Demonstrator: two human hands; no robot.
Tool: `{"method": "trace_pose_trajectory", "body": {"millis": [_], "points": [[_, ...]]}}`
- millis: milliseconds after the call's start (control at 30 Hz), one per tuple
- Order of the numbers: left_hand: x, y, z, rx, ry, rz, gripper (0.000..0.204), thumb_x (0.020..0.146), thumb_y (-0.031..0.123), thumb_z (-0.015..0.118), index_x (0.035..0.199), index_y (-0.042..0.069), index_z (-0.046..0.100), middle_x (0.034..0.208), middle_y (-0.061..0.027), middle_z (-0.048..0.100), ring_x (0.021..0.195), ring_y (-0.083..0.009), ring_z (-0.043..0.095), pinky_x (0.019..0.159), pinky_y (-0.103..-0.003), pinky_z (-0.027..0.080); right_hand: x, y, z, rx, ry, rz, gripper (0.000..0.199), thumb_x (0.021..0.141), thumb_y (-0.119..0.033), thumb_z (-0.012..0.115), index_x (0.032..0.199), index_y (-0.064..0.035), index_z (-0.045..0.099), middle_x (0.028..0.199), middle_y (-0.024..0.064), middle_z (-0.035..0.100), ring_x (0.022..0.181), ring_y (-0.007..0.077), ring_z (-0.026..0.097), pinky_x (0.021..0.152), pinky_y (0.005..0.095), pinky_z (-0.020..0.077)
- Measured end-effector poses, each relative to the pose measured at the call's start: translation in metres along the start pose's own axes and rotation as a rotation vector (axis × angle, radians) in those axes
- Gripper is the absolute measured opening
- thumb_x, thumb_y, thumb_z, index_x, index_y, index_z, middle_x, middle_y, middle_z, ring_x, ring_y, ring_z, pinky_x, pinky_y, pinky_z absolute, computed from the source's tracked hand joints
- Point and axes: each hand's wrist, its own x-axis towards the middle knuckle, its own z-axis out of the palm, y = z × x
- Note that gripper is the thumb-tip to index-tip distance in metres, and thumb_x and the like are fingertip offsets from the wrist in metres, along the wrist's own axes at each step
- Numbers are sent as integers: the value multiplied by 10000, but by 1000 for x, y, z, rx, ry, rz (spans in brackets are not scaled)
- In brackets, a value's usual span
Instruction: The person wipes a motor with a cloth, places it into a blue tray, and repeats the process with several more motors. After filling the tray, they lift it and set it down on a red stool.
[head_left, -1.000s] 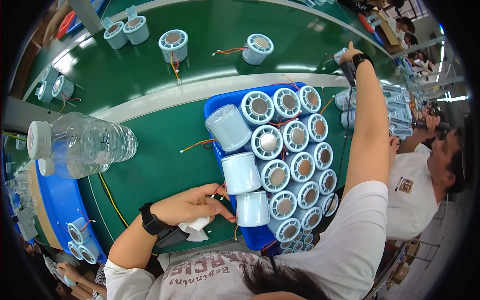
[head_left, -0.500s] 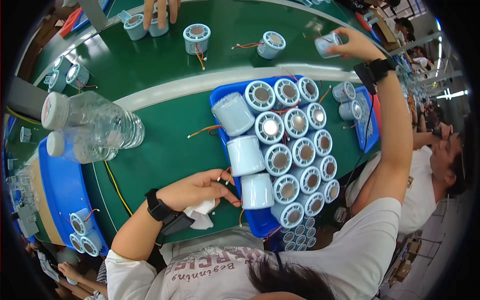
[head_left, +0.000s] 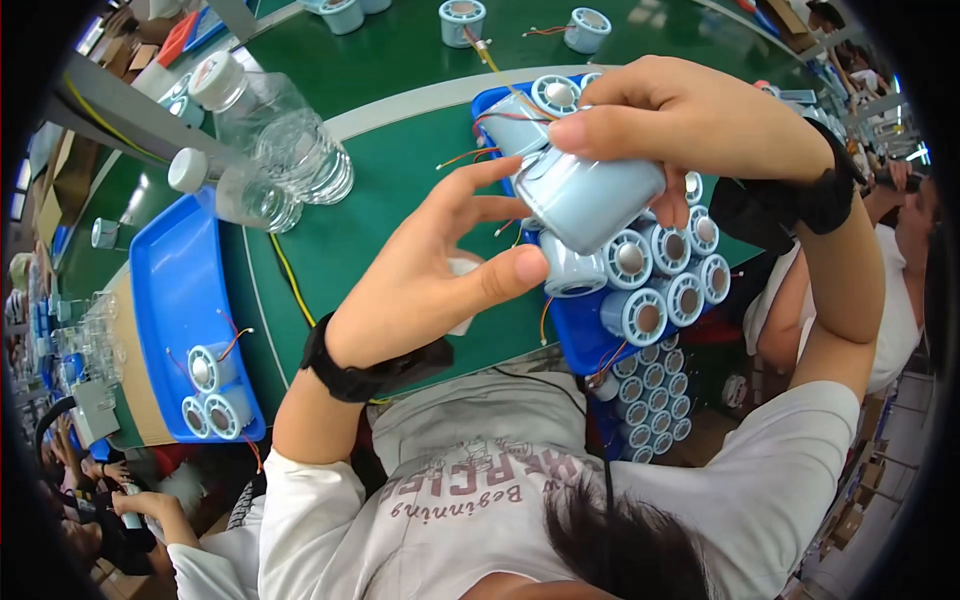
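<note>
My right hand [head_left: 665,120] grips a light-blue cylinder [head_left: 595,195] with thin wires, holding it tilted above a blue tray [head_left: 572,335]. The fingers of my left hand [head_left: 430,240] are spread around the cylinder's left end, the thumb beside its lower edge; whether they touch it I cannot tell. A scrap of white cloth or paper [head_left: 463,268] shows behind the left hand; whether that hand holds it is unclear. Beneath my hands the tray carries several like cylinders [head_left: 640,315], most with a round metal disc facing up. My right hand and the held cylinder hide part of the tray.
Two clear plastic bottles [head_left: 290,150] stand at the left on the green table. Beside them lies a second blue tray [head_left: 180,290] with a few cylinders at its near end. More cylinders [head_left: 462,22] stand along the far strip. Another person [head_left: 905,240] is at the right.
My right hand has come back from the far strip with the cylinder to above the tray. My left hand has risen from the tray's side and spread its fingers. The view has shifted.
</note>
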Motion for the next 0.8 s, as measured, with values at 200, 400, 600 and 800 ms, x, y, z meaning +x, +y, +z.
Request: {"method": "trace_pose_trajectory", "body": {"millis": [200,400,600,800], "points": [[-15,9,-8,-464,-137,-187,595,850,361,696,1244,-15,457,1101,-90,591,765,-99,594,676,-261,505,-13,-10,15,16,-58,14,513,940,-474,481,1113,-4,591,840,118,656,556,133,634,490,222,524],[-27,3,-5,-630,-159,-187,704,736,477,760,1164,-2,472,945,-55,586,671,-96,523,531,-219,393,-23,13,16,-72,162,-646,461,856,-269,639,1250,-51,540,1143,86,604,960,178,614,755,280,528],[-27,-4,7,-494,-96,57,682,679,266,860,1164,16,450,1112,-123,587,996,-159,588,786,-277,514,-31,22,27,-282,110,-788,716,629,-35,781,1295,-84,524,1255,42,570,1157,200,530,848,309,502],[-25,-4,11,-468,-111,42,677,669,240,860,1164,18,456,1111,-134,590,1003,-162,588,783,-274,510,-30,25,22,-310,77,-814,676,648,-37,774,1279,-88,540,1242,47,579,1154,197,536,854,306,502]]}}
